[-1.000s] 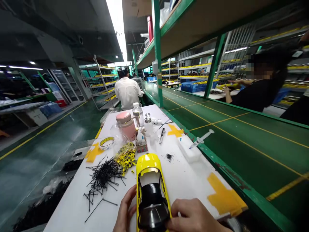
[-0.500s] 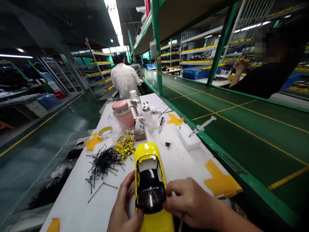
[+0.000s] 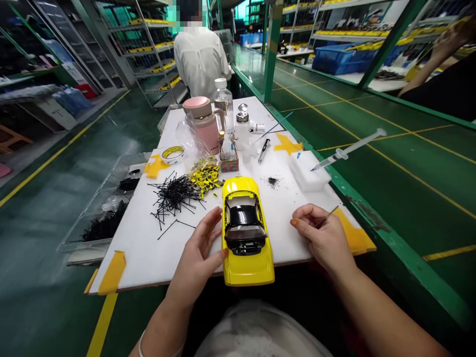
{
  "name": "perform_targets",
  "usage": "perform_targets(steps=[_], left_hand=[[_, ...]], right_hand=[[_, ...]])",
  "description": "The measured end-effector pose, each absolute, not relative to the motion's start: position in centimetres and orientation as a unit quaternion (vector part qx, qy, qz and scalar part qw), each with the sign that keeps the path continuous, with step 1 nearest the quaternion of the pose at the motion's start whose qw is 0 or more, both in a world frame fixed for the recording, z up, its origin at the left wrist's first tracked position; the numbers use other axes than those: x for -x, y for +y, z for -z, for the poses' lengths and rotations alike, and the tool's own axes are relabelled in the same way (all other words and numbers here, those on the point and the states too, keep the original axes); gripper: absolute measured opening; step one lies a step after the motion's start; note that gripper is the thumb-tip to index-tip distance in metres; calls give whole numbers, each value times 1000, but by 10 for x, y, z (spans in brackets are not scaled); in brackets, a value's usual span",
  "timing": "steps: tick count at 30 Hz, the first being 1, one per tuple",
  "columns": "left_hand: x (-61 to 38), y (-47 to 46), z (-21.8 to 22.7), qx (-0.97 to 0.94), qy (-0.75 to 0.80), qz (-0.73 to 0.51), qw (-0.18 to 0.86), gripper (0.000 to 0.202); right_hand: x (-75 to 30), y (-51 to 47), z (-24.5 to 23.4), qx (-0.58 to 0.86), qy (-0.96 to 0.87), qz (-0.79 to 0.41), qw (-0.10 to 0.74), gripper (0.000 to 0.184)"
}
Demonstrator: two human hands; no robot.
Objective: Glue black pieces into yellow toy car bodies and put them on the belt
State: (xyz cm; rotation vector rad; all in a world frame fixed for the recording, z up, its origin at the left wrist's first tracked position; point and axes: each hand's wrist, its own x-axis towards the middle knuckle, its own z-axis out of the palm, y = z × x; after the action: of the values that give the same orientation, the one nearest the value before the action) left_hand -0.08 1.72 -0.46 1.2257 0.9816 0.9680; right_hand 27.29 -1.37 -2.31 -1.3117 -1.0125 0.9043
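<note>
A yellow model car body [image 3: 249,270] with a black roof lies in front of me, its near end jutting past the table's front edge. My left hand [image 3: 199,250] holds it loosely by the left side, thumb and fingertips against the edge. To the right, apart from the car, my right hand [image 3: 322,230] is closed around a thin rod-like tool [image 3: 332,212], whose kind I cannot make out. Left of the car are a heap of thin black parts [image 3: 176,194] and a pile of small yellow-and-black pieces [image 3: 205,178]. Black crumbs [image 3: 273,182] lie to its right.
A syringe [image 3: 342,154] leans on a white block [image 3: 310,172] at the right. Behind the car stand a pink mug [image 3: 206,126], a clear bottle [image 3: 223,101] and a pump bottle [image 3: 242,130]. A cutter knife [image 3: 264,150] and a tape roll [image 3: 173,154] lie nearby. Two people are beyond.
My right hand has come away from the car to the right, with the thin tool still in it. My left hand stays at the car's left side. The view has tilted down.
</note>
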Motion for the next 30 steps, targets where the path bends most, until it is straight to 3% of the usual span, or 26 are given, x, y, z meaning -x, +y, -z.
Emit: perform_targets(steps=[9, 13, 16, 21, 26, 30], left_hand=[[-12, 15, -5, -525, 448, -410, 596, 58], [-9, 14, 0, -530, 437, -402, 605, 67], [-6, 14, 7, -547, 444, -405, 583, 68], [-3, 15, 11, -570, 438, -408, 563, 61], [-3, 16, 10, -526, 456, -427, 577, 53], [-6, 18, 13, -504, 495, -458, 540, 42]], right_hand=[[-273, -14, 25, 548, -438, -438, 562, 38], [-276, -18, 23, 542, -481, -344, 598, 44], [-288, -22, 18, 561, -530, -273, 575, 56], [-316, -15, 5, 592, -452, -318, 586, 71], [-322, 17, -13, 652, -483, -285, 511, 34], [-311, 42, -15, 670, -523, -224, 476, 16]])
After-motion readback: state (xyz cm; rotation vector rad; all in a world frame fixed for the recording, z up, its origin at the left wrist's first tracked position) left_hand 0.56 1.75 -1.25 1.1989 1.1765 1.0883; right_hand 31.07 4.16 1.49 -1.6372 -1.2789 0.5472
